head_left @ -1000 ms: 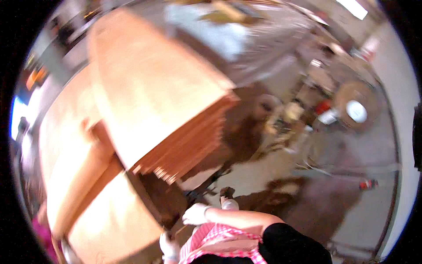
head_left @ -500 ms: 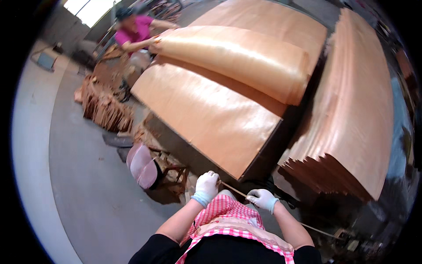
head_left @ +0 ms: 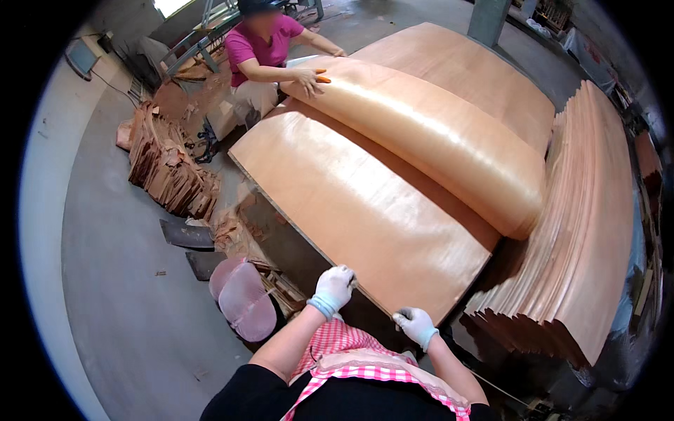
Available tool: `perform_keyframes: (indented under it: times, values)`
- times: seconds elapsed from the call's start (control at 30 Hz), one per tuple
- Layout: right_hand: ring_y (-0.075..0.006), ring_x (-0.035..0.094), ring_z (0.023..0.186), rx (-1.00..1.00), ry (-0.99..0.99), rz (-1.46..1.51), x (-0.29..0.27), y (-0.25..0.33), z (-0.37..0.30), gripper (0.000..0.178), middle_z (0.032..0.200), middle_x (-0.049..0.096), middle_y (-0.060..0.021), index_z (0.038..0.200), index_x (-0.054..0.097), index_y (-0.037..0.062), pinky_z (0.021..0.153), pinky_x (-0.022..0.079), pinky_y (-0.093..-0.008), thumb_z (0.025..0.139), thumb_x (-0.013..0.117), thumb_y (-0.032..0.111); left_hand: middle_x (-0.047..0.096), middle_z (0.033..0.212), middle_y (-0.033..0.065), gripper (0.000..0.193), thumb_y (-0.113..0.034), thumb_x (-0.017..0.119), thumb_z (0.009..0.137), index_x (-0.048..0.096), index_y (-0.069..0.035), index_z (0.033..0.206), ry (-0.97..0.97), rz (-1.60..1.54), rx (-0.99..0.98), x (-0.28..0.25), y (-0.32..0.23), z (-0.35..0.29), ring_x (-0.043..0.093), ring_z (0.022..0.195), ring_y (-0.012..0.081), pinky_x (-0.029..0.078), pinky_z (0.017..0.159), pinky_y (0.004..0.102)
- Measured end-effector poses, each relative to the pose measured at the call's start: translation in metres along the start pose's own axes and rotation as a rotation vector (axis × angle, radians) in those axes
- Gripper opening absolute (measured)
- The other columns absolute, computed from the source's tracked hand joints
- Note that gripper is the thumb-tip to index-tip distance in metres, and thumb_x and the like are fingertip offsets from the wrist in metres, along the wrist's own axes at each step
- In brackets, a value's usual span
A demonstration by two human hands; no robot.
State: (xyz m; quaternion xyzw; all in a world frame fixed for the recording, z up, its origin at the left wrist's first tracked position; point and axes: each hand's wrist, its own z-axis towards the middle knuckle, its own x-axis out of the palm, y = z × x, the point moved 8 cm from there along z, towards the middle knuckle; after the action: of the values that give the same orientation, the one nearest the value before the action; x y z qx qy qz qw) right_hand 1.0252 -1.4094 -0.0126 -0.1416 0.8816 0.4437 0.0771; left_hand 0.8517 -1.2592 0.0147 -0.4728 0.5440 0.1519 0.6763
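Note:
My left hand, in a white glove with a pale blue cuff, is closed at the near edge of a wide tan wood veneer sheet. My right hand, gloved the same, is closed near the sheet's front corner. A thin pale strip trails out to the lower right beyond my right arm. Between my hands it is hard to tell apart from the sheet's edge. A large bent-over roll of veneer lies across the stack. A co-worker in a pink shirt rests a hand on its far left end.
A tall stack of veneer sheets with ragged ends stands at the right. Scrap veneer is piled on the floor at the left. A padded pink seat stands by my left arm. A post rises behind.
My view has shifted, and my hands have come up against the sheet's near edge. Earlier the strip stretched plainly between them, short of the stack. The co-worker's hand now lies on top of the roll.

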Motion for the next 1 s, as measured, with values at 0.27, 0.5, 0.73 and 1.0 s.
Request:
perform_keyframes:
  times: [0.27, 0.5, 0.73, 1.0]
  values:
    - [-0.0177, 0.060, 0.065, -0.160, -0.138, 0.063, 0.035, 0.156, 0.118, 0.025, 0.071, 0.064, -0.0103, 0.092, 0.065, -0.0008, 0.063, 0.047, -0.0312, 0.091, 0.056, 0.023, 0.063, 0.092, 0.0064, 0.024, -0.025, 0.058, 0.093, 0.060, -0.003, 0.104, -0.488, -1.083, -0.811, -0.097, 0.203, 0.041, 0.057, 0.063, 0.0110, 0.045, 0.050, 0.0226]
    - [-0.0126, 0.058, 0.065, -0.352, -0.049, 0.057, 0.060, 0.249, 0.173, 0.022, 0.073, 0.062, -0.0080, 0.099, 0.063, -0.0023, 0.061, 0.047, -0.0277, 0.093, 0.056, 0.018, 0.065, 0.102, 0.0087, 0.073, -0.065, 0.054, 0.081, 0.056, -0.002, 0.119, 0.487, -1.859, -0.715, -0.046, 0.138, 0.026, 0.053, 0.059, 0.0077, 0.034, 0.043, 0.0161]
    - [-0.0141, 0.059, 0.064, -0.272, -0.006, -0.052, 0.071, 0.246, 0.212, 0.021, 0.073, 0.063, -0.0079, 0.096, 0.065, -0.0003, 0.062, 0.048, -0.0293, 0.090, 0.055, 0.017, 0.067, 0.095, 0.0090, 0.015, -0.011, 0.064, 0.089, 0.061, -0.005, 0.103, -0.133, -1.869, -0.878, -0.076, 0.201, 0.085, 0.051, 0.046, 0.0074, 0.037, 0.035, 0.0159]
    - [-0.0157, 0.061, 0.065, -0.116, -0.113, 0.073, 0.074, 0.233, 0.262, 0.023, 0.073, 0.065, -0.0099, 0.094, 0.066, -0.0009, 0.064, 0.049, -0.0305, 0.090, 0.057, 0.020, 0.063, 0.082, 0.0041, 0.003, -0.009, 0.060, 0.091, 0.059, -0.007, 0.093, -0.013, -1.636, -0.937, -0.069, 0.280, 0.142, 0.049, 0.049, 0.0078, 0.034, 0.037, 0.0162]
